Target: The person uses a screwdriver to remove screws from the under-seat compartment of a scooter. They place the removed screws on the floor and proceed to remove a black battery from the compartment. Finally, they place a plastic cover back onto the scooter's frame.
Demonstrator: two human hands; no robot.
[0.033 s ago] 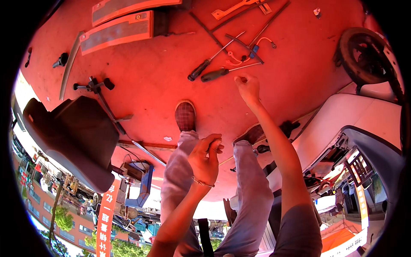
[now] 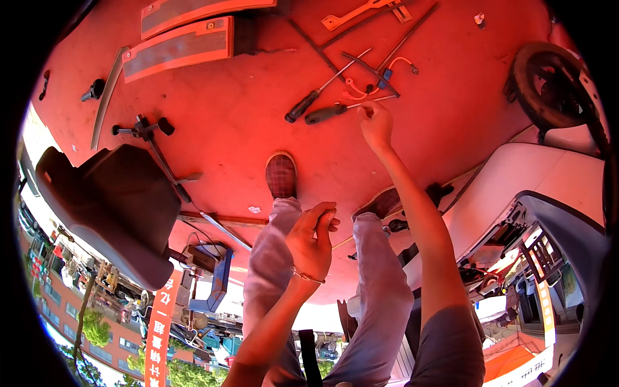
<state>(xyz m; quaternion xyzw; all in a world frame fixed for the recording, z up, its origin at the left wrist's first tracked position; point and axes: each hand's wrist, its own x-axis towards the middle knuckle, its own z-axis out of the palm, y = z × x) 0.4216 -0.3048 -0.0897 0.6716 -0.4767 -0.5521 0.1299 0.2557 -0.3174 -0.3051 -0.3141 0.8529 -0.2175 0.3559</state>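
Note:
My right hand [image 2: 376,126] reaches forward with thumb and fingers curled together. Its fingertips overlap the shaft of a dark-handled screwdriver [image 2: 326,114] on the red floor; whether they touch it I cannot tell, nor what is between them. My left hand [image 2: 310,242], with a bracelet at the wrist, is raised above my left leg. Its fingers are curled in against the thumb, hiding anything inside. Just left of the first, a second screwdriver [image 2: 302,106] lies at a slant. Beyond the tools lie a cable with a blue connector [image 2: 385,78] and thin dark strips [image 2: 410,39].
Two orange-edged panels [image 2: 180,50] lie at the far left, near a curved strip [image 2: 108,97] and a black bracket with a rod [image 2: 143,129]. A dark seat-like shell [image 2: 122,200] stands at left. On the right are a wheel [image 2: 548,84] and a pale body panel [image 2: 509,174].
My right hand has shifted slightly forward, its fingertips now over the screwdriver shaft. My left hand keeps its curled pose, and the tools lie as before.

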